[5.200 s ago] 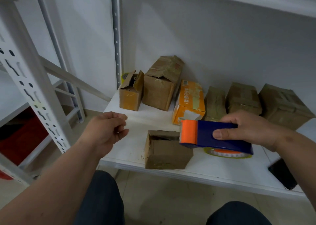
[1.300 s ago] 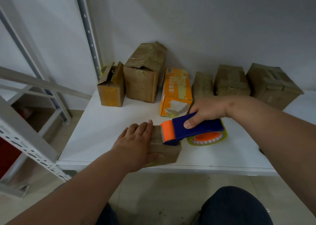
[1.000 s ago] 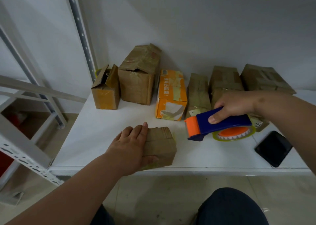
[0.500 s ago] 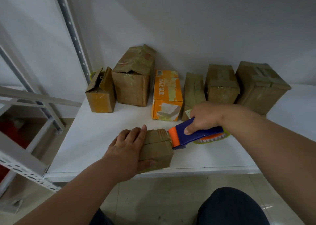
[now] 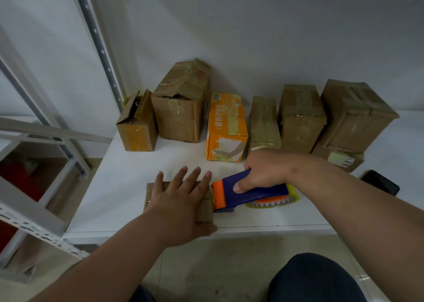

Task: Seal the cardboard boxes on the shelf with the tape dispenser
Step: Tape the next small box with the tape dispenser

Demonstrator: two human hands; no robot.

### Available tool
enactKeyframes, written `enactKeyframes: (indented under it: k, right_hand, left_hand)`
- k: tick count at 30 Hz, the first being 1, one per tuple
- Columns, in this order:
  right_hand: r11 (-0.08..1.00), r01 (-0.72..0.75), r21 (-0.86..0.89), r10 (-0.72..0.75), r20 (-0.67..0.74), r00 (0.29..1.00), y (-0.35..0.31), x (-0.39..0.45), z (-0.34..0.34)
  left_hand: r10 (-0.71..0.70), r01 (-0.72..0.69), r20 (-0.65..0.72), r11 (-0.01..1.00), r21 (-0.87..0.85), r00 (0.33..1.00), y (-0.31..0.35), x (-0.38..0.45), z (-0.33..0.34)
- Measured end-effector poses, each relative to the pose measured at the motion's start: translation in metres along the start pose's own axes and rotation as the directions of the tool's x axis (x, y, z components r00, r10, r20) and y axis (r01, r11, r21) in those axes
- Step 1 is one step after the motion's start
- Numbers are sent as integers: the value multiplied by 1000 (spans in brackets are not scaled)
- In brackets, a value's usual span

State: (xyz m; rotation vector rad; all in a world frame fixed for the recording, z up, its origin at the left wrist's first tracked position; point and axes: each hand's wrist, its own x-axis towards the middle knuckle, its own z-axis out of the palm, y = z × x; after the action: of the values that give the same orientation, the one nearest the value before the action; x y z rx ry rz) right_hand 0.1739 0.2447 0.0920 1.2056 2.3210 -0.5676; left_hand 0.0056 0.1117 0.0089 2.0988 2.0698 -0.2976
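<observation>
A small brown cardboard box (image 5: 205, 211) lies near the front edge of the white shelf (image 5: 128, 177). My left hand (image 5: 181, 198) presses flat on its top, fingers straight and spread, thumb down its front. My right hand (image 5: 263, 170) grips the blue and orange tape dispenser (image 5: 250, 195), whose orange nose touches the box's right side. A roll of tape with a yellowish rim (image 5: 273, 203) shows under the dispenser.
Along the back wall stand an open small box (image 5: 137, 127), a tall dented box (image 5: 181, 108), an orange box (image 5: 226, 129) and three taped brown boxes (image 5: 300, 118). A black phone (image 5: 380, 182) lies at the right. Grey rack posts (image 5: 98, 46) rise at the left.
My left hand went from cupping the box to lying flat on its top with straight fingers. The dispenser stays against the box's right side, slightly lower.
</observation>
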Motion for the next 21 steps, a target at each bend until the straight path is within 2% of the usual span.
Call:
enactKeyframes:
  k: [10, 16, 21]
  right_hand:
    - [981, -27, 191, 8, 99, 995, 17, 11, 7]
    - [982, -32, 187, 15, 92, 996, 15, 15, 5]
    - [955, -111, 274, 69, 160, 985, 14, 21, 3]
  left_hand:
    - [48, -47, -62, 999, 11, 997, -2, -4, 6]
    - [72, -69, -59, 996, 55, 996, 0, -8, 2]
    - [90, -85, -76, 993, 77, 993, 3, -11, -2]
